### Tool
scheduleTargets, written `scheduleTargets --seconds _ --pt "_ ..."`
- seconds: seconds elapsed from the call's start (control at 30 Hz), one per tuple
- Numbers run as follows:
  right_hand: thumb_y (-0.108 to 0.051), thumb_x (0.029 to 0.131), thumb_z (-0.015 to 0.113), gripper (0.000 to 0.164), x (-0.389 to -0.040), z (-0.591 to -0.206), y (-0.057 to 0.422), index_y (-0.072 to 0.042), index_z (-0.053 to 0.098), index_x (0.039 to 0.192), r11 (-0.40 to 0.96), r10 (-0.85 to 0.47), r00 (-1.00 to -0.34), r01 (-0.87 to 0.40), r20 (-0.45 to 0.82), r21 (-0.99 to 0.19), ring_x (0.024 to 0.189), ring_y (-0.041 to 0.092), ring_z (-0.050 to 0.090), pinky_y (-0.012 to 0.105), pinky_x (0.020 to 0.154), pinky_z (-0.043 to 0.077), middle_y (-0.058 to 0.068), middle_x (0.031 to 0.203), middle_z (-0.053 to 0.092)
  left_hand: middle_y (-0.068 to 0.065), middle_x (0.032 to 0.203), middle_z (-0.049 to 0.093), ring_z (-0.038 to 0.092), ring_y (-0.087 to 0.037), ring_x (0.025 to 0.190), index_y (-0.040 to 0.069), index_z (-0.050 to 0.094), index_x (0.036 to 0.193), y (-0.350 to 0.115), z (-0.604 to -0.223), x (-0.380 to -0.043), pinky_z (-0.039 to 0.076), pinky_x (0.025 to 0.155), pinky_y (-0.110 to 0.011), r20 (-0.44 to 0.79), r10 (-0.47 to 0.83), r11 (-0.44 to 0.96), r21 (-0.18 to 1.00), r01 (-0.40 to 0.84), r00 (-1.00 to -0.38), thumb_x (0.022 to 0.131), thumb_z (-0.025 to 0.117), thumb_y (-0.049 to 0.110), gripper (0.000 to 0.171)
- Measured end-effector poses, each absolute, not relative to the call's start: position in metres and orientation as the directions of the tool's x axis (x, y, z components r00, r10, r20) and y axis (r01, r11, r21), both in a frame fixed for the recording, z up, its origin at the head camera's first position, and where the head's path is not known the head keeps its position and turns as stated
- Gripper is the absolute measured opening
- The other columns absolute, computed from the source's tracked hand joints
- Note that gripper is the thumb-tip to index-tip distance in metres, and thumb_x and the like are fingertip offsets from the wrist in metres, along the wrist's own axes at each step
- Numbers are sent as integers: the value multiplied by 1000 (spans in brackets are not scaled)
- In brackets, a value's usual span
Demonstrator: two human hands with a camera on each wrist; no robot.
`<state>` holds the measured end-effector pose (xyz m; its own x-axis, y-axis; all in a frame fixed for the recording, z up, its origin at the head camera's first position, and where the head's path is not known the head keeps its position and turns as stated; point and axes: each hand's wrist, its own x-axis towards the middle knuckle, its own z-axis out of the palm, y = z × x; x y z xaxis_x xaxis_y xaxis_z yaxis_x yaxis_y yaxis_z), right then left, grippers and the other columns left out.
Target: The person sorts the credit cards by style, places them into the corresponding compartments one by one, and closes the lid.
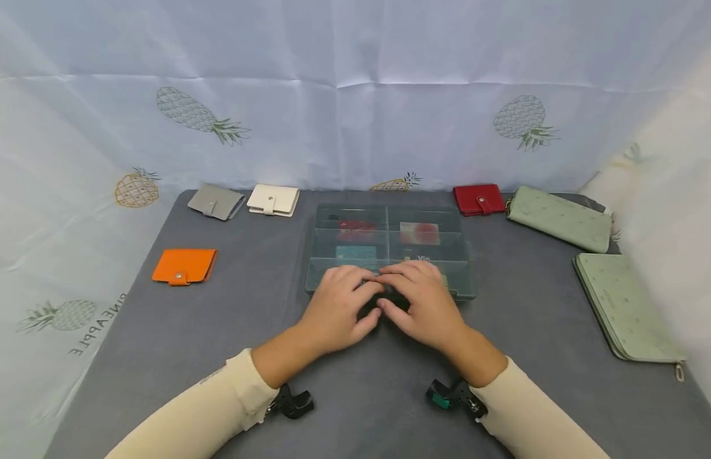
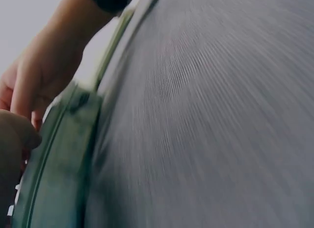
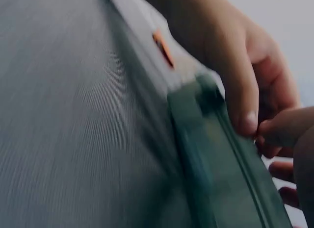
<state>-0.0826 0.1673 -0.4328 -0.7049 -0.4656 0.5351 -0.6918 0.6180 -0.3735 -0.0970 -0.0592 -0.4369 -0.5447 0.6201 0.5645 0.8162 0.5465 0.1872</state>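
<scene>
A clear green-tinted compartment box [image 1: 388,233] lies in the middle of the table, with several cards under its lid. My left hand [image 1: 343,306] and right hand [image 1: 424,301] meet over its front edge, fingertips almost together. Between them shows a small black thing [image 1: 397,297], its kind hidden by my fingers; bent fingers and thumbs of both hands grip it. In the left wrist view the box's green side [image 2: 64,164] stands close beside my fingers. My left thumb [image 3: 245,108] and right thumb [image 3: 282,127] come close together above the box in the right wrist view.
On the left lie a grey wallet [image 1: 212,201], a cream wallet [image 1: 274,199] and an orange wallet [image 1: 183,265]. On the right are a red wallet [image 1: 479,199], a long green wallet [image 1: 562,217] and a larger green zip case [image 1: 627,306]. A pineapple-print curtain [image 1: 355,134] hangs behind.
</scene>
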Motion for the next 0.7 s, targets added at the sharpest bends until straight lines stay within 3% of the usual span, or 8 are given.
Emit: scheduleTargets --seconds 0.27,0.43,0.57,0.7 --pt "-51 107 62 48 -74 -439 251 -10 78 125 586 -488 -628 -750 606 -306 115 31 64 55 102 40 7 124 74 -1 121 69 62 -20 111 18 77 124 4 -431 -102 50 87 -40 499 736 460 130 878 -459 97 79 31 30" --pt "-51 105 66 48 -73 -445 277 -8 79 122 565 -469 -623 -757 626 -329 116 35 62 44 110 34 12 125 73 4 113 66 58 -16 100 22 76 123 24 -426 -106 45 80 -34 448 754 485 114 867 -481 93 84 44 38" --pt "-56 102 67 52 -74 -450 288 -10 77 123 577 -498 -658 -738 566 -350 120 35 58 40 113 31 11 128 69 5 115 64 57 -16 102 24 73 127 33 -431 -108 45 82 -33 383 765 527 90 845 -518 89 87 49 48" --pt "-42 89 89 48 -76 -452 291 -9 72 120 621 -533 -694 -710 485 -333 120 33 54 47 110 31 10 126 64 6 118 63 58 -16 105 25 69 130 38 -438 -109 47 83 -34 359 771 546 53 836 -526 88 89 44 50"
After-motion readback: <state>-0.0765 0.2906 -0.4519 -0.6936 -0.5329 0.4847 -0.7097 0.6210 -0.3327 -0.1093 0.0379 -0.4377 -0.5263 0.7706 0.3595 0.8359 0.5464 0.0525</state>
